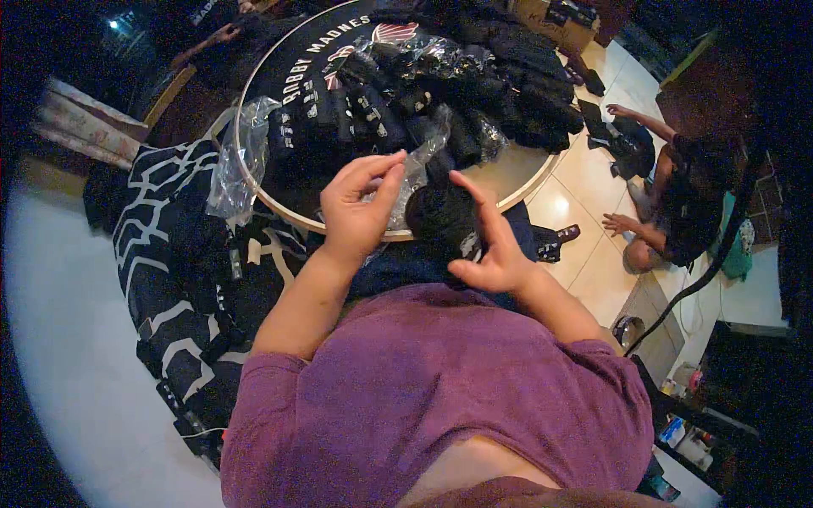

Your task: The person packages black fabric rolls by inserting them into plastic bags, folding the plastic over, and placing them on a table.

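Observation:
My left hand (362, 203) is raised over the near rim of the round table, thumb and fingertips pinched together against a strip of clear plastic wrapping (412, 178). A dark bundle of black fabric (443, 213) with a white mark low on it overlaps the table rim in front of my lap. Curved around the bundle's right side is my right hand (500, 245), its thumb below and forefinger above. Its other fingers are mostly hidden. Farther in, rolled black fabric pieces with white logos (368, 114) lie among shiny clear plastic.
The round table (258, 196) has a pale rim and printed lettering. Clear plastic (233, 182) hangs over its left side. A black-and-white patterned cloth (169, 229) lies at left. On the tiled floor (563, 199) at right, another person (677, 203) sits beside dark fabric; a cardboard box (550, 25) stands behind.

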`<state>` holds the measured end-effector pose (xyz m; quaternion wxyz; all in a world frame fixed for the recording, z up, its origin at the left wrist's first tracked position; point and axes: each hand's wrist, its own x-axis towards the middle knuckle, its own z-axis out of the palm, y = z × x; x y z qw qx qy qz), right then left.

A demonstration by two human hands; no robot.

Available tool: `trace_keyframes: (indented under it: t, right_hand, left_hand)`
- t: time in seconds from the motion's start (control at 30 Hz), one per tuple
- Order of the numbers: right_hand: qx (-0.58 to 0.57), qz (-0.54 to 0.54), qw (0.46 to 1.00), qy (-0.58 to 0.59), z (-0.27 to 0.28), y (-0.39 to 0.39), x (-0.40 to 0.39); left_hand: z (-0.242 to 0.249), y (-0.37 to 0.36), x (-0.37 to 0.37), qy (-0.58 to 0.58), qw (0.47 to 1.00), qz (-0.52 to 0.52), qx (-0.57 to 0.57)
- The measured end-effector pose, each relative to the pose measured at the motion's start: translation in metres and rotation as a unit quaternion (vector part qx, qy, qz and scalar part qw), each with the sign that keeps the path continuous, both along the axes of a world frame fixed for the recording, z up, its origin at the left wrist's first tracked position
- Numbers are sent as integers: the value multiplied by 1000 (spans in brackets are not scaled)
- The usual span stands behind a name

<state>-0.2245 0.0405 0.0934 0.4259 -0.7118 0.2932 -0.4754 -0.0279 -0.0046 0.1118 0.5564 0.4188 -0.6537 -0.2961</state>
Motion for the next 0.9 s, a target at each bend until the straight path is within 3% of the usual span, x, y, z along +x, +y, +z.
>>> trace_keyframes:
  t: [0.03,0.07,0.13,0.23,0.37,0.5,0.63,0.73,0.77,0.87,0.9]
  right_hand:
    - [-46,4,998,48,4,1,2]
    - [38,40,998,-42,0,3,10]
    - [47,28,998,-21,-7,4,10]
    - [61,18,998,6,-25,2,9]
    - [83,5,997,-8,-24,1,9]
    - [128,-36,991,10,-21,1,6]
    - [98,-100,990,24,-20,2,8]
    - [104,-182,976,66,-33,7,1]
    - [104,-181,976,67,-38,7,-3]
    - [169,25,983,-64,-51,5,-12]
    - [169,24,983,-63,-45,2,-11]
  left_hand:
    - [-5,0,-3,0,1000,-4,0]
    - [-13,-1,-5,59,994,-28,86]
    - [-16,2,-12,204,944,-79,246]
    - [-19,6,-14,286,899,-104,314]
    - [-28,8,-14,327,876,-109,339]
    - [-36,9,-13,264,926,-89,256]
    - [-37,12,-13,185,967,-65,163]
    - [-36,8,-17,225,950,-14,218]
    - [-39,6,-16,226,949,-13,218]
    - [-47,4,-15,218,950,-10,225]
    - [-48,5,-17,195,953,-10,232]
